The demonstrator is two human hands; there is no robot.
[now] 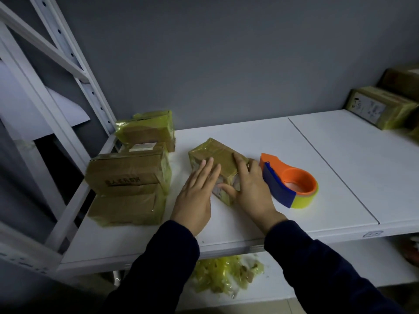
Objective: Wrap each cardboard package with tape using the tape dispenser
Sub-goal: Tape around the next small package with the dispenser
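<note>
A small cardboard package [216,155] covered in yellowish tape lies on the white shelf [328,159] in the middle. My left hand [196,196] lies flat with straight fingers on its left side. My right hand [251,189] presses on its right side, index finger stretched along the top and thumb across the near end. The orange and blue tape dispenser [288,181], holding a yellow roll, sits on the shelf just right of my right hand, untouched.
Taped packages stand at the left: one at the back [147,132] and a stack of two [129,186] nearer. More boxes [378,107] sit at the far right. Crumpled yellow tape scraps [224,275] lie on the lower shelf. White rack uprights [74,64] rise at left.
</note>
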